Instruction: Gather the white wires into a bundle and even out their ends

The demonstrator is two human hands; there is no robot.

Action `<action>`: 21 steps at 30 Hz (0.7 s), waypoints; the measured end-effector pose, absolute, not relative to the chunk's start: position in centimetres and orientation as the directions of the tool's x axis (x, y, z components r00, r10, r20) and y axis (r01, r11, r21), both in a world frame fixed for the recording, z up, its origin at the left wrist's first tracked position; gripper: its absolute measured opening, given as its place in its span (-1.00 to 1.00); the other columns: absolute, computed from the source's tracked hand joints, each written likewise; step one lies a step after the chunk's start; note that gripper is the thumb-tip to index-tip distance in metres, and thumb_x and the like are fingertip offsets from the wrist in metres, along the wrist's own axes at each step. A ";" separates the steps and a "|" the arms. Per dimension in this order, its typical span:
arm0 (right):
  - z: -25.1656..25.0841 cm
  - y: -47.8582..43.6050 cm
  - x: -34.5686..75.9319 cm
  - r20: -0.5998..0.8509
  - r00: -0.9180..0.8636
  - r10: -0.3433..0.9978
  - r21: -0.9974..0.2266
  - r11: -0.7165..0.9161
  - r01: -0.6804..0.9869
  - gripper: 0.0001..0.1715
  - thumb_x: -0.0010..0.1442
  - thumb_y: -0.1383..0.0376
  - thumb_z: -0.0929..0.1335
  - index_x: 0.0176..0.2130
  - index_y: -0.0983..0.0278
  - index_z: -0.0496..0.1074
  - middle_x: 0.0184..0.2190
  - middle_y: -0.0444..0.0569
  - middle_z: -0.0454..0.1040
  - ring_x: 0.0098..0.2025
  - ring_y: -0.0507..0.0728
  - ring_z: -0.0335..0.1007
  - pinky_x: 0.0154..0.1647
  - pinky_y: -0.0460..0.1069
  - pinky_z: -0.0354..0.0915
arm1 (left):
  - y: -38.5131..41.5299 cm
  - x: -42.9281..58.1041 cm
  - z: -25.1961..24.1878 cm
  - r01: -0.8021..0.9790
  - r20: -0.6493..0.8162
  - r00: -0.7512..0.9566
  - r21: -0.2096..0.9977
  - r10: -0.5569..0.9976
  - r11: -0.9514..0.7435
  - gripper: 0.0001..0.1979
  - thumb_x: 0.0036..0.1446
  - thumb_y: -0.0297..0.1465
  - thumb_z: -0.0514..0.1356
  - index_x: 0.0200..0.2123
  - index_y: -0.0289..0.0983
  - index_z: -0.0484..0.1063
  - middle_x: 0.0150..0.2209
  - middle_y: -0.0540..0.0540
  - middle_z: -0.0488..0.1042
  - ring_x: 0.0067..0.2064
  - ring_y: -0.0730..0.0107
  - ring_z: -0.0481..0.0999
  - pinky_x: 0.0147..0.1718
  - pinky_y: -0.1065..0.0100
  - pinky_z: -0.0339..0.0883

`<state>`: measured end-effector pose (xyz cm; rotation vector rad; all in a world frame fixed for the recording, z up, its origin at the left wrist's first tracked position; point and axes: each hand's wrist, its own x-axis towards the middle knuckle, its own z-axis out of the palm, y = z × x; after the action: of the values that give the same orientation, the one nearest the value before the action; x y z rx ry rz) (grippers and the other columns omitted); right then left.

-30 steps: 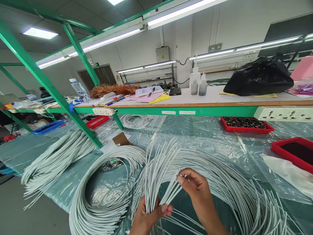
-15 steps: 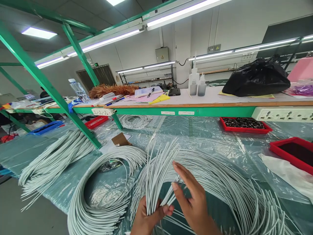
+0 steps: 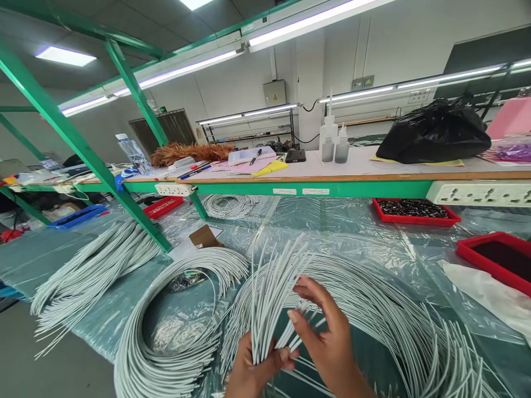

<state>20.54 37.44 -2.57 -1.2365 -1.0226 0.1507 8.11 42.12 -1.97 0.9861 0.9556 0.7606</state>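
Head view: our left hand [image 3: 256,369] grips wires [image 3: 269,307] already split in two, our right hand [image 3: 327,340] spread apart beside them, the remainder unclear.

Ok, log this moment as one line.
left hand: grips fanned bundle of thin white cables | right hand: half open by splayed cable ends, contact unclear | beyond hands: large white cable coil
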 end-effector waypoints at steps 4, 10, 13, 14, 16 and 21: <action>-3.4 37.1 20.0 0.361 0.624 0.694 -0.918 0.382 0.107 -0.44 0.13 0.15 0.31 0.11 0.06 0.15 -0.05 0.00 0.40 -0.08 0.17 0.38 -0.15 0.02 0.36 | 42.1 8.1 -1.7 -0.117 -0.302 0.368 0.923 0.879 0.366 -0.65 -0.48 -0.38 0.43 -0.68 -0.26 0.27 -0.73 0.07 0.38 -0.55 0.22 0.51 -0.54 0.30 0.36; -3.3 36.3 18.1 0.035 0.648 0.761 -0.988 0.123 -0.091 -0.52 0.10 -0.08 0.23 -0.18 0.16 0.45 -0.16 0.02 0.46 -0.08 0.22 0.33 -0.19 -0.01 0.29 | 41.8 8.3 -1.1 -0.117 -0.312 0.378 0.918 0.872 0.379 -0.66 -0.50 -0.36 0.44 -0.55 -0.29 0.42 -0.70 0.04 0.46 -0.54 0.23 0.51 -0.49 0.29 0.38; -2.5 36.2 18.1 0.130 0.624 0.770 -0.991 0.116 0.062 -0.57 0.08 -0.08 0.25 -0.41 0.17 0.46 -0.44 -0.03 0.45 -0.35 0.16 0.36 -0.27 -0.01 0.25 | 41.5 8.4 -0.9 -0.129 -0.302 0.399 0.917 0.866 0.379 -0.66 -0.50 -0.35 0.45 -0.55 -0.31 0.45 -0.71 0.05 0.45 -0.56 0.28 0.49 -0.47 0.30 0.37; -2.2 36.2 18.3 0.145 0.586 0.797 -0.989 0.117 0.086 -0.56 0.07 -0.09 0.25 -0.47 0.17 0.44 -0.54 -0.07 0.41 -0.44 0.14 0.33 -0.32 -0.02 0.24 | 41.5 8.5 -0.9 -0.134 -0.290 0.408 0.919 0.865 0.372 -0.66 -0.49 -0.35 0.44 -0.54 -0.31 0.47 -0.70 0.04 0.45 -0.57 0.30 0.48 -0.48 0.32 0.37; -1.9 36.1 18.4 0.121 0.565 0.816 -0.993 0.102 0.066 -0.52 0.05 -0.13 0.24 -0.47 0.18 0.44 -0.57 -0.09 0.37 -0.50 0.11 0.29 -0.38 -0.03 0.21 | 41.4 8.4 -1.0 -0.153 -0.271 0.429 0.919 0.862 0.364 -0.68 -0.47 -0.37 0.44 -0.53 -0.32 0.48 -0.69 0.04 0.45 -0.58 0.35 0.46 -0.49 0.33 0.36; -1.8 36.0 18.2 -0.196 0.616 0.763 -0.980 -0.130 -0.151 -0.36 -0.03 -0.24 0.20 -0.44 0.23 0.42 -0.53 -0.08 0.33 -0.46 0.13 0.25 -0.39 -0.01 0.20 | 41.5 8.0 -1.5 -0.115 -0.351 0.405 0.896 0.844 0.428 -0.64 -0.43 -0.37 0.44 -0.46 -0.31 0.47 -0.59 -0.08 0.55 -0.47 0.18 0.52 -0.41 0.23 0.39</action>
<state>18.16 35.98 -1.79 -1.5064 -0.5383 0.8528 8.01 41.49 -1.50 0.9264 0.9570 0.7297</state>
